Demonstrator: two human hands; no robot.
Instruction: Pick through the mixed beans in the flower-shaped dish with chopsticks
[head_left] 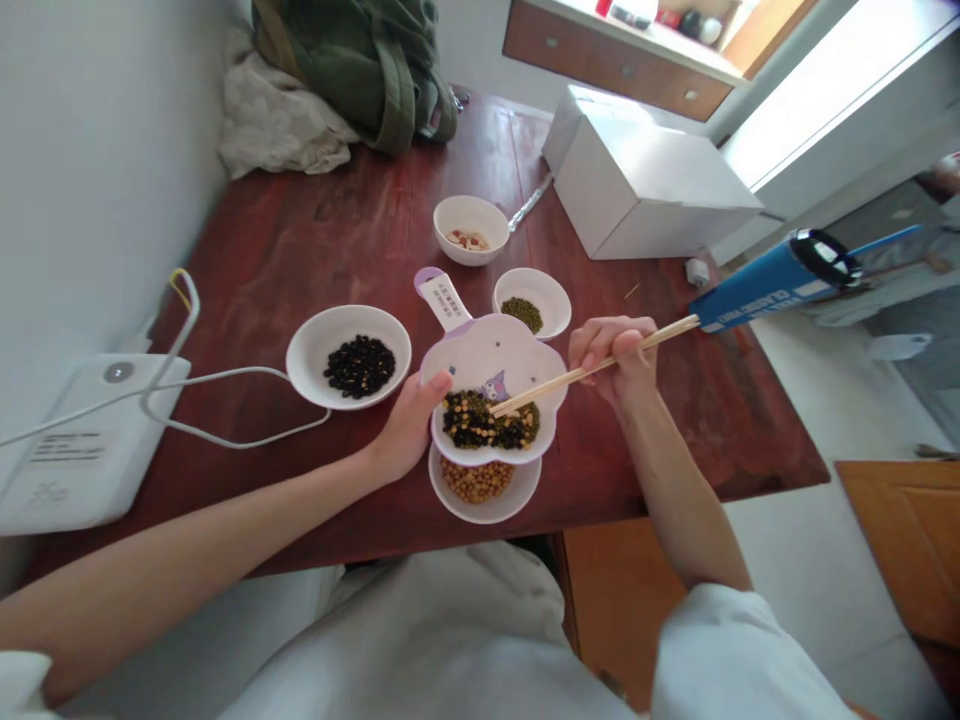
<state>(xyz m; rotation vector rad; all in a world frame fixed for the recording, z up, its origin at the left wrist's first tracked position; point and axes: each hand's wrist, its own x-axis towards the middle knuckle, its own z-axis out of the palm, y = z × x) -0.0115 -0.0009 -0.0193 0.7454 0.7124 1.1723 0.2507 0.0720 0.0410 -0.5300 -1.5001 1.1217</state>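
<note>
A lilac-rimmed, flower-shaped dish (491, 345) with a cartoon print and a labelled handle sits on the table, holding a heap of mixed black, green and yellow beans (487, 422) in its lower half. The left hand (409, 428) grips the dish's left edge, with the thumb hooked over the rim. The right hand (611, 362) is closed around a pair of wooden chopsticks (592, 368), whose tips reach down to the beans. The dish's lower edge overlaps a white bowl (480, 512) of yellow beans. A larger white bowl (319, 340) of black beans lies just left of the dish, near the left wrist. Above the dish, a small white dish (553, 302) holds green beans, and a white bowl (472, 252) beyond it holds a few pale, pinkish pieces. All of these stand on a dark red wooden table (315, 235). A white box (645, 195) stands toward the far edge, and a white device (97, 440) with a cable sits at the left end. A green bag (360, 70) lies on a crumpled cloth (277, 120) past the far corner.
</note>
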